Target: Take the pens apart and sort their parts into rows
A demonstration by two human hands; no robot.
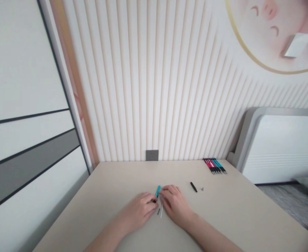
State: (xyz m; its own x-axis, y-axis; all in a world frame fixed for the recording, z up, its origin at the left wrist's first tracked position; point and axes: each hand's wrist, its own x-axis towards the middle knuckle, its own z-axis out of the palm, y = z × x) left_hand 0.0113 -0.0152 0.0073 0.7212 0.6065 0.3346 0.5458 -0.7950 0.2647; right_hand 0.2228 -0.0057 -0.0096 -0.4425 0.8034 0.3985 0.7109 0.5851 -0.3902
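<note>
Turquoise pen barrel point(158, 190) on the desk point(104, 189)

Your left hand point(142, 207) has its fingers curled nearly together at the barrel's near end; your right hand point(176, 204), loosely bent, partly covers a white refill point(161, 212). I cannot tell whether either grips. A spring-like piece point(158, 211) lies between.

Extends both bare arms from the lower edge of the view, slanting the left forearm point(110, 229) up to the right and the right forearm point(213, 232) up to the left. Holds the left hand point(141, 209) low, back upward, with bent fingers point(152, 205) gathered close at the tips. Rests the right hand point(177, 205) just beside it, knuckles up, curving its fingers inward and down. Bends both wrists only slightly.
</note>
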